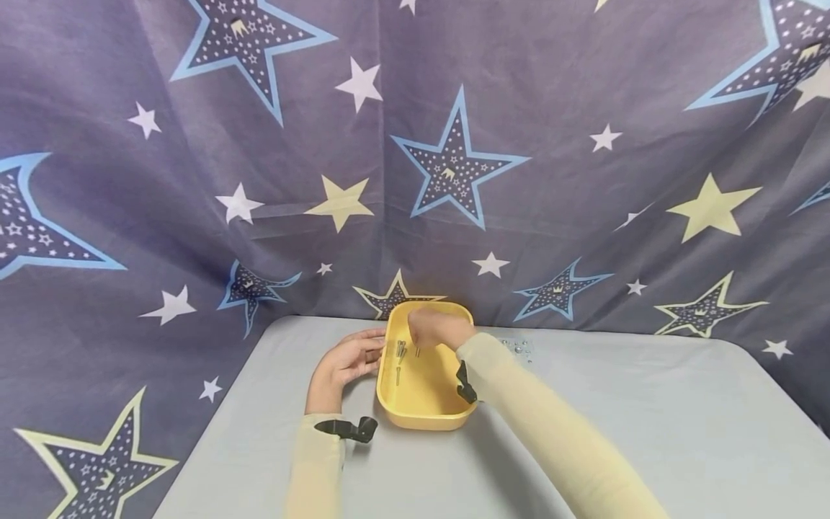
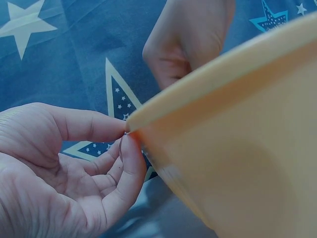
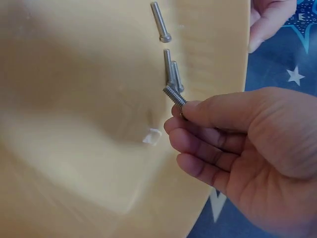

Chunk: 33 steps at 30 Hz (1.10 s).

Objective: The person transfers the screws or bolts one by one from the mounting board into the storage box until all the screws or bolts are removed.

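Note:
A yellow plastic tray (image 1: 424, 422) stands on the table near the curtain. My left hand (image 1: 350, 359) is at its left side; in the left wrist view, thumb and finger pinch the tray's rim (image 2: 171, 101). Over the inside of the tray, my right hand (image 1: 436, 328) pinches a threaded metal bolt (image 3: 175, 96) between thumb and fingers. Several more bolts lie along the left side of the tray floor, among them one bolt (image 3: 159, 22) apart from the others. The held bolt's head is hidden by the fingertips.
Behind the right forearm, a clear packet of small metal parts (image 1: 519, 349) lies on the grey table (image 1: 648, 418). A star-patterned curtain (image 1: 570, 216) hangs right behind the tray. Black straps (image 1: 346, 429) are around both wrists.

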Each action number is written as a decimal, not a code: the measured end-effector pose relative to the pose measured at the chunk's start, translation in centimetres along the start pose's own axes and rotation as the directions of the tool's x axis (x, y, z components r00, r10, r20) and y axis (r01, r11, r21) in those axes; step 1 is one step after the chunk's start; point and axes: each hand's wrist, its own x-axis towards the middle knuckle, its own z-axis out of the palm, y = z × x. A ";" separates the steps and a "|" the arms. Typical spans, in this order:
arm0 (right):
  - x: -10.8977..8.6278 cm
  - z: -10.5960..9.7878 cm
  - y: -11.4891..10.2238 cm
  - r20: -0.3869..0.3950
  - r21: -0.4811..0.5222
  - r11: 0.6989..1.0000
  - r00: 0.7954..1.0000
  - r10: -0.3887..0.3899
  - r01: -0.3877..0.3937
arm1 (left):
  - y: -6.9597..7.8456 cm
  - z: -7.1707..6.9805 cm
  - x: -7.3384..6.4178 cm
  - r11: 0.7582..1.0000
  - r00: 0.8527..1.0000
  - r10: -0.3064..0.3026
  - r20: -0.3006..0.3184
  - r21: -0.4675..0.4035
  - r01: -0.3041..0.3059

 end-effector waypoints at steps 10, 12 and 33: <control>1.0 1.0 -0.4 0.001 0.031 0.999 1.000 0.020 -0.020 | -0.2 -0.3 0.3 1.000 0.999 0.003 0.032 -0.002 -0.003; 1.1 1.1 -0.5 0.013 0.034 0.999 0.999 0.030 -0.030 | -0.2 -0.2 0.3 1.000 1.000 0.002 0.028 0.002 -0.002; 2.3 1.5 -0.4 0.077 0.088 0.990 0.991 0.108 -0.115 | -0.3 -0.3 0.3 1.000 1.000 -0.001 -0.008 -0.011 0.001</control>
